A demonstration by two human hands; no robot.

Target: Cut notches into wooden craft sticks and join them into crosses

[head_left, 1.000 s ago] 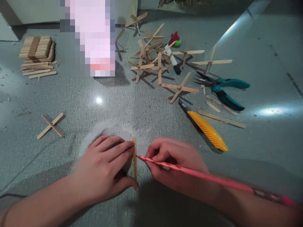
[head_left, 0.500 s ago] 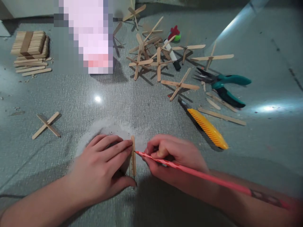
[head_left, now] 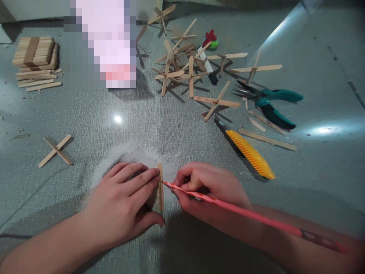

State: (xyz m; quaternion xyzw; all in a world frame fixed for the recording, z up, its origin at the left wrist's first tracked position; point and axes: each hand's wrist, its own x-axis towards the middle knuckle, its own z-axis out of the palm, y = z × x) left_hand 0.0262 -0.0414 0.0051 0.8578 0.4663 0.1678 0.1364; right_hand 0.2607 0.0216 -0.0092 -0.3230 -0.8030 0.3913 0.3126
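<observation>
My left hand (head_left: 125, 201) lies over a wooden craft stick (head_left: 161, 188) on the grey mat, its fingers and thumb pressing the stick from the left. My right hand (head_left: 209, 186) is closed round a long pink pencil (head_left: 242, 213). The pencil's tip touches the stick's right edge about a third of the way down. The stick runs away from me and its lower end meets my left thumb.
A glued stick cross (head_left: 55, 151) lies at the left, a stack of sticks (head_left: 35, 51) at the far left. Several stick crosses (head_left: 182, 64), a marker (head_left: 207, 68), teal pliers (head_left: 270, 102), a yellow utility knife (head_left: 251, 154) and loose sticks (head_left: 267, 139) lie at the right.
Both hands, the stick and the pencil sit slightly higher in view than a second ago. The pencil tip stays on the stick.
</observation>
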